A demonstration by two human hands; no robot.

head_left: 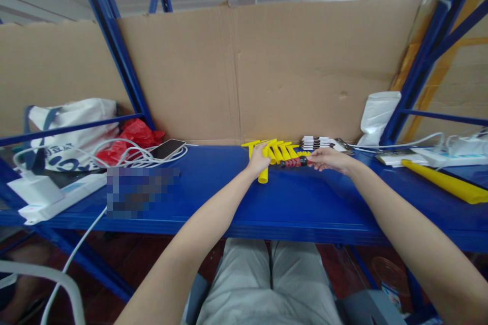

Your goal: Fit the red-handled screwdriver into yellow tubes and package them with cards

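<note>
My left hand (pixel 259 160) is closed round a yellow T-shaped piece, whose round yellow tube end (pixel 263 176) sticks out below the fingers. Just beyond and to its right, several more yellow T-shaped pieces (pixel 282 151) lie side by side on the blue shelf top (pixel 301 203). My right hand (pixel 330 160) has its fingertips pinched together at the right end of a row of small red and black parts (pixel 293 162). What sits between those fingertips is too small to make out. Behind the right hand lies a stack of white and black packets (pixel 316 142).
At left are a white bag (pixel 76 132), a red plastic bag (pixel 131 139), coiled white cables, a phone (pixel 168 149) and a power strip (pixel 68 198). A white pouch (pixel 377 117) and a long yellow object (pixel 446 183) are at right. Cardboard (pixel 267 71) walls the back.
</note>
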